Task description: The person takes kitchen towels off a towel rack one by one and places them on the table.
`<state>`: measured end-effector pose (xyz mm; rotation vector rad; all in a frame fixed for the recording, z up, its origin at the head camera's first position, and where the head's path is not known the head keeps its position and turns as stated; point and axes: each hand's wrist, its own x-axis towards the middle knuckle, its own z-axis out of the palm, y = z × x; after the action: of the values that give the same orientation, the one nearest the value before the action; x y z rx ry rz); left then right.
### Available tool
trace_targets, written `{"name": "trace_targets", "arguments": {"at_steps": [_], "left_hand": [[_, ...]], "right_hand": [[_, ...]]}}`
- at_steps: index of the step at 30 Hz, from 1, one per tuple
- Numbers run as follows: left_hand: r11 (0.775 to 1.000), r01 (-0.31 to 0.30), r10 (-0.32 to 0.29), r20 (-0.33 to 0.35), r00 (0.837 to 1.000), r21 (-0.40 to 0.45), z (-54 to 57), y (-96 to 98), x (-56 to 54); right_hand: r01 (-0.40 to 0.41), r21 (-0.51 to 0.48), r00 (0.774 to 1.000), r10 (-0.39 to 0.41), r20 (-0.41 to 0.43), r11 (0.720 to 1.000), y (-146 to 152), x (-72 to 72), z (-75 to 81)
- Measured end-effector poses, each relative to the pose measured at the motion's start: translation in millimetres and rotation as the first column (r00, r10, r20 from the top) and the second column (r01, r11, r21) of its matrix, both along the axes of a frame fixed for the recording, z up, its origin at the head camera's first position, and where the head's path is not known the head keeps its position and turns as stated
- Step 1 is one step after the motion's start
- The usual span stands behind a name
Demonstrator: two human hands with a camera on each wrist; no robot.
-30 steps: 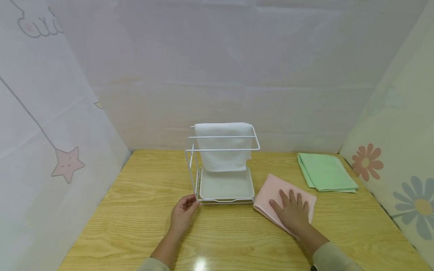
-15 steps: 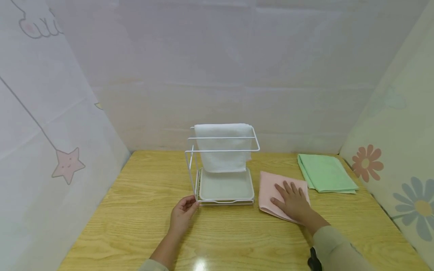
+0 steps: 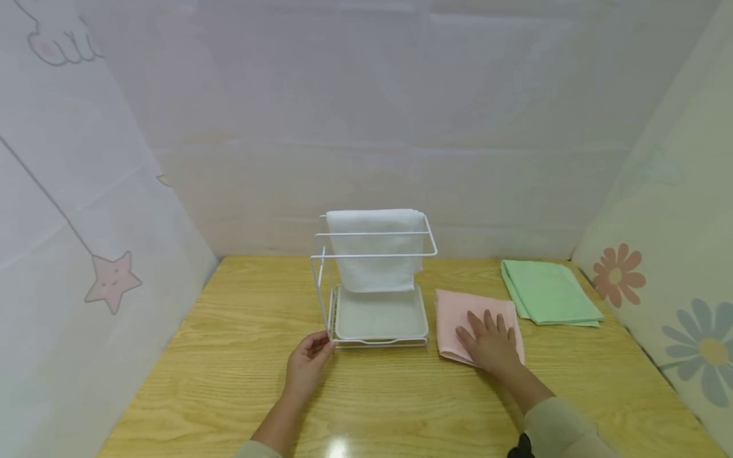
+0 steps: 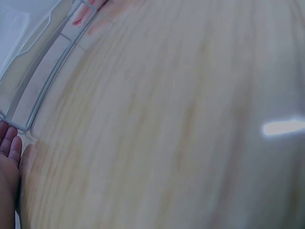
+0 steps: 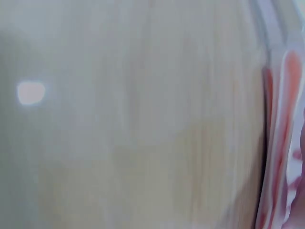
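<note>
My left hand (image 3: 306,364) holds the lower front left corner of a white wire rack (image 3: 375,256), thumb and fingers at the corner. In the left wrist view, fingertips (image 4: 8,140) meet that corner. A folded white cloth (image 3: 375,267) hangs over the rack's rear bar, above a white tray (image 3: 380,318) in its base. Right of the rack, my right hand (image 3: 492,346) rests with spread fingers on a folded pink cloth (image 3: 458,308). The right wrist view catches only the layered edge of the pink cloth (image 5: 286,105) and part of the hand.
A folded green cloth (image 3: 550,292) lies at the back right of the wooden table (image 3: 229,356), just behind the pink one. Patterned fabric hangs at the left and right, and a plain backdrop (image 3: 366,127) stands behind the table.
Under my right hand the pink cloth has turned and now lies squarer, a little apart from the rack. The right hand has then slid slightly nearer. My left hand stays at the corner.
</note>
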<state>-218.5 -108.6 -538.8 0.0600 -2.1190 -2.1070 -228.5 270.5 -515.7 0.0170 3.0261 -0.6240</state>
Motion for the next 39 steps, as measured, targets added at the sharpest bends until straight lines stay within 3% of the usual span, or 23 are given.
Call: {"name": "trace_targets", "arguments": {"at_steps": [5,12,20,33,39], "left_hand": [[1.0,0.005,-0.005,-0.005,1.0,0.004,-0.1,-1.2,0.0],[1.0,0.001,-0.001,-0.007,1.0,0.009,-0.3,0.0,-0.2],[1.0,-0.007,0.007,-0.016,1.0,-0.001,-1.7,-0.1,-0.9],[1.0,-0.013,0.013,-0.036,0.999,-0.018,-3.0,1.5,0.0],[1.0,-0.01,0.009,-0.025,1.0,-0.018,-3.4,0.6,-0.4]], "right_hand": [[0.147,-0.046,0.983,-0.141,0.114,0.988,-26,15.8,10.8],[0.187,0.023,0.963,-0.188,0.194,0.982,-40,23.4,7.7],[0.128,0.004,0.975,-0.127,0.182,0.992,-29,7.4,2.4],[0.031,0.071,0.989,-0.041,0.143,0.997,-6,-26.6,1.2],[0.025,0.05,0.989,-0.032,0.144,0.998,-4,-35.7,1.4]]}}
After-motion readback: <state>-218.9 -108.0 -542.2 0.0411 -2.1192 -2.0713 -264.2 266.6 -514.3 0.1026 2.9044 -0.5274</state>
